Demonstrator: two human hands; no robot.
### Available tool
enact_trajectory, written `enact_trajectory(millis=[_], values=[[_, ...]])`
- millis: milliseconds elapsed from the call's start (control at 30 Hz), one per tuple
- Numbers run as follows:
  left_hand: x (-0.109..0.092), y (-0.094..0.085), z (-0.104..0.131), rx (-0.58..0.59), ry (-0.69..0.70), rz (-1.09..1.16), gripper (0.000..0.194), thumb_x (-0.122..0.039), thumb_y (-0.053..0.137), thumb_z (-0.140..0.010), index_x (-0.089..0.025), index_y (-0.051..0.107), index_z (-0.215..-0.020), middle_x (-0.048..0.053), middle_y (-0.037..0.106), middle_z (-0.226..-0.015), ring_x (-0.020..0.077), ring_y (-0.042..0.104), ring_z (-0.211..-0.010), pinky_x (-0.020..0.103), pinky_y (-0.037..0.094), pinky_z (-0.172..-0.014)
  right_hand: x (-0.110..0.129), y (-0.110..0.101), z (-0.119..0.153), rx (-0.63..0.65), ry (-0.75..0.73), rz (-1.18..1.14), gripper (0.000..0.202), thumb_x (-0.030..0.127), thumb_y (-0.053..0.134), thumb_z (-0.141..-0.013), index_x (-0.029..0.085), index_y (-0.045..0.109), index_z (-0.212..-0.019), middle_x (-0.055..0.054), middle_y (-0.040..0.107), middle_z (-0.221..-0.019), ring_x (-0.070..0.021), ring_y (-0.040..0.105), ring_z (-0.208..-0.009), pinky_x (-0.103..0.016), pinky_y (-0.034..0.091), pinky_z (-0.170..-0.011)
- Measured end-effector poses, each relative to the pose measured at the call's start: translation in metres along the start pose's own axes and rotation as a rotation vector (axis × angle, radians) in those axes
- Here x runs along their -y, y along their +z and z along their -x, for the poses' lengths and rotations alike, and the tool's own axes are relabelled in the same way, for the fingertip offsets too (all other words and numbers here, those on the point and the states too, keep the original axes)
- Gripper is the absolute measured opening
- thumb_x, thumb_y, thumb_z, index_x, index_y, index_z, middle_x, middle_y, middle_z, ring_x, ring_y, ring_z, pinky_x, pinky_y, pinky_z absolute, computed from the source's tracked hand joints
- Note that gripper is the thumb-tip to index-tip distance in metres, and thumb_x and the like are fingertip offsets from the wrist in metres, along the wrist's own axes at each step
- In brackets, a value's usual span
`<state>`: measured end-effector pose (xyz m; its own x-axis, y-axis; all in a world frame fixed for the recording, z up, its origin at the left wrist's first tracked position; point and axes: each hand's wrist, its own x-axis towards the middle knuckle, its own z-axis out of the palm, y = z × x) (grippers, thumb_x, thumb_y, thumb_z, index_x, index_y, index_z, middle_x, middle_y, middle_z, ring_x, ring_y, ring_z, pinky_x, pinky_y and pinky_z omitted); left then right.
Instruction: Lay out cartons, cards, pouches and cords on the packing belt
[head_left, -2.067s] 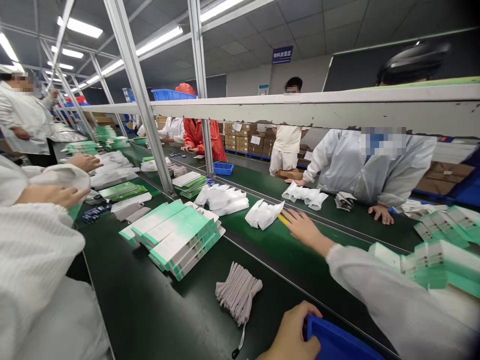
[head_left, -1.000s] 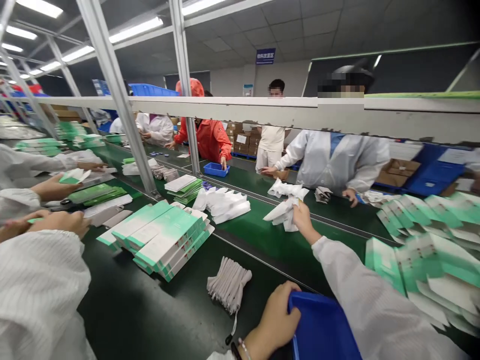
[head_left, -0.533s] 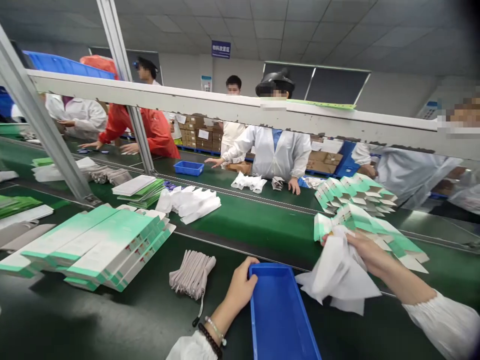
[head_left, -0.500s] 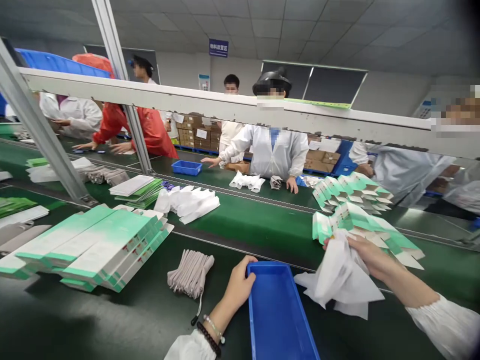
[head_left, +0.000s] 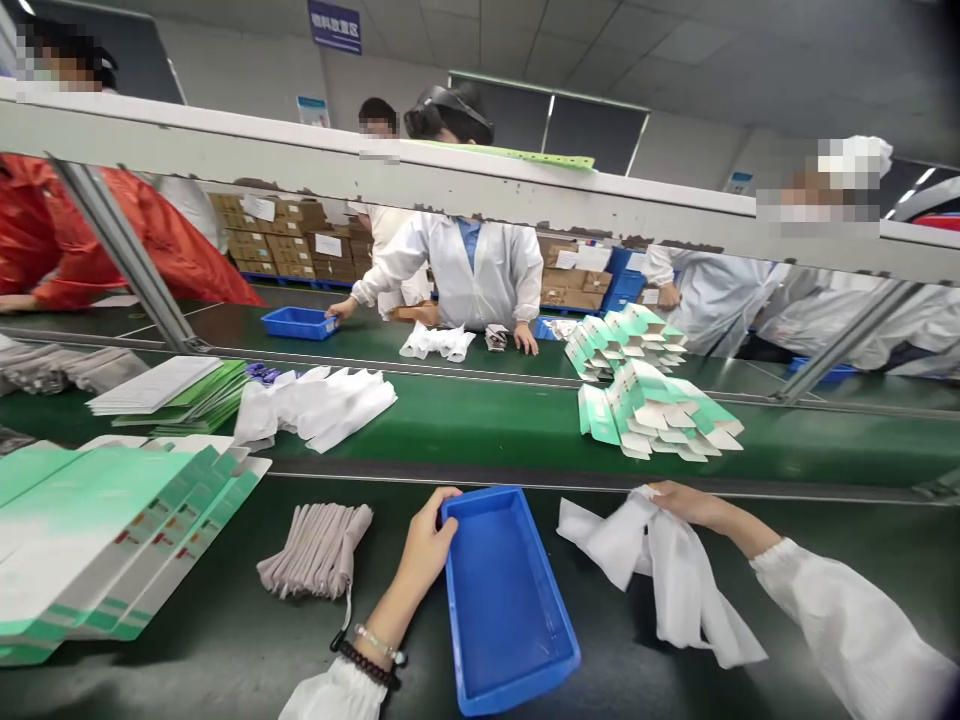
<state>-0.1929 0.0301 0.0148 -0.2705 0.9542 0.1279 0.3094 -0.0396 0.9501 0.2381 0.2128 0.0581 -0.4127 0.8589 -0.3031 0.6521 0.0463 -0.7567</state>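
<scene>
An empty blue tray (head_left: 510,600) lies on the dark green work surface in front of me. My left hand (head_left: 427,545) is closed on its upper left corner, thumb over the rim. To the right, my right hand (head_left: 686,503) pinches a bundle of thin white sheets (head_left: 675,570), whose loose ends hang and spread over the surface. Left of my left hand lies a bundled grey cord-like item (head_left: 319,550) with a thin cable ending in a black tip.
Flattened green-and-white boxes (head_left: 112,530) are stacked at the left. White bundles (head_left: 322,405), green sheets (head_left: 202,390) and folded cartons (head_left: 652,410) lie on the green belt. A white rail (head_left: 525,190) crosses above. Across the belt, a person's hand touches another blue tray (head_left: 300,322).
My view has turned right. The white sheets are lower and more spread out, away from the folded cartons. The person opposite has brought a hand onto the far tray.
</scene>
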Motion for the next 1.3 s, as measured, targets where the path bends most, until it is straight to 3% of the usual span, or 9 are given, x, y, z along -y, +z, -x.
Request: enact_trajectory(millis=[200, 367, 500, 633, 733, 900, 1033, 1167, 1300], values=[[0.004, 0.0, -0.003, 0.004, -0.011, -0.012, 0.035, -0.024, 0.048, -0.074, -0.02, 0.063, -0.105, 0.003, 0.07, -0.101, 0.0226, 0.064, -0.09, 0.033, 0.047, -0.087, 0.011, 0.023, -0.011, -0.066, -0.177, 0.101, 0.049, 0.063, 0.047, -0.085, 0.017, 0.064, -0.09, -0.011, 0.07, -0.099, -0.032, 0.063, -0.1, -0.048, 0.048, -0.098], [0.004, -0.001, -0.003, 0.012, -0.025, -0.031, 0.037, -0.026, 0.048, -0.075, -0.02, 0.063, -0.107, 0.004, 0.071, -0.103, 0.0246, 0.065, -0.094, 0.035, 0.048, -0.088, 0.035, 0.053, -0.017, 0.053, -0.252, 0.241, 0.034, 0.05, 0.056, -0.086, 0.018, 0.063, -0.076, -0.005, 0.065, -0.079, -0.0247, 0.062, -0.079, -0.04, 0.052, -0.083], [0.004, -0.001, -0.004, 0.017, -0.024, -0.044, 0.037, -0.027, 0.048, -0.075, -0.02, 0.063, -0.108, 0.004, 0.071, -0.103, 0.0253, 0.065, -0.096, 0.036, 0.049, -0.088, 0.04, 0.048, -0.011, 0.033, -0.238, 0.338, 0.044, 0.052, 0.051, -0.092, 0.017, 0.068, -0.112, -0.008, 0.069, -0.089, -0.0262, 0.064, -0.081, -0.042, 0.054, -0.08], [0.004, -0.001, -0.004, 0.027, -0.028, -0.047, 0.037, -0.028, 0.048, -0.075, -0.02, 0.062, -0.108, 0.004, 0.071, -0.106, 0.0256, 0.065, -0.097, 0.036, 0.049, -0.089, 0.029, 0.032, 0.015, -0.016, -0.235, 0.434, 0.058, 0.053, 0.058, -0.089, 0.016, 0.06, -0.134, -0.015, 0.067, -0.122, -0.035, 0.062, -0.112, -0.05, 0.049, -0.1], [0.003, 0.0, -0.004, 0.028, -0.033, -0.045, 0.037, -0.029, 0.048, -0.075, -0.021, 0.063, -0.108, 0.004, 0.07, -0.107, 0.0262, 0.065, -0.099, 0.038, 0.048, -0.091, 0.011, 0.029, 0.039, 0.018, -0.267, 0.51, 0.063, 0.042, 0.07, -0.082, 0.023, 0.057, -0.14, -0.009, 0.057, -0.143, -0.035, 0.049, -0.135, -0.048, 0.039, -0.116], [0.006, 0.0, -0.006, 0.038, -0.037, -0.056, 0.038, -0.03, 0.047, -0.075, -0.021, 0.062, -0.109, 0.005, 0.069, -0.109, 0.0269, 0.064, -0.102, 0.038, 0.047, -0.094, -0.02, 0.031, 0.061, -0.071, -0.224, 0.588, 0.056, 0.03, 0.044, -0.096, 0.018, 0.042, -0.151, -0.015, 0.048, -0.151, -0.0335, 0.043, -0.142, -0.054, 0.038, -0.116], [0.009, -0.001, -0.006, 0.054, -0.042, -0.06, 0.038, -0.029, 0.047, -0.077, -0.021, 0.06, -0.111, 0.005, 0.068, -0.111, 0.0266, 0.063, -0.102, 0.038, 0.046, -0.095, -0.027, 0.038, 0.071, -0.127, -0.245, 0.651, 0.068, 0.017, 0.045, -0.089, 0.023, 0.033, -0.156, -0.009, 0.028, -0.164, -0.0295, 0.025, -0.152, -0.056, 0.023, -0.123], [0.01, -0.003, -0.005, 0.056, -0.041, -0.056, 0.038, -0.029, 0.047, -0.077, -0.02, 0.06, -0.111, 0.005, 0.068, -0.112, 0.0268, 0.062, -0.105, 0.038, 0.044, -0.096, -0.025, 0.056, 0.076, -0.151, -0.237, 0.826, 0.067, 0.025, 0.061, -0.081, 0.021, 0.048, -0.146, -0.01, 0.022, -0.166, -0.0348, 0.014, -0.154, -0.064, 0.013, -0.122], [0.008, -0.002, -0.005, 0.063, -0.028, -0.038, 0.037, -0.028, 0.047, -0.077, -0.02, 0.06, -0.111, 0.005, 0.067, -0.11, 0.026, 0.061, -0.103, 0.035, 0.043, -0.094, -0.03, 0.07, 0.07, -0.234, -0.294, 0.839, 0.019, 0.023, 0.054, -0.089, 0.017, 0.071, -0.096, -0.012, 0.04, -0.158, -0.0348, 0.018, -0.153, -0.062, 0.014, -0.123]])
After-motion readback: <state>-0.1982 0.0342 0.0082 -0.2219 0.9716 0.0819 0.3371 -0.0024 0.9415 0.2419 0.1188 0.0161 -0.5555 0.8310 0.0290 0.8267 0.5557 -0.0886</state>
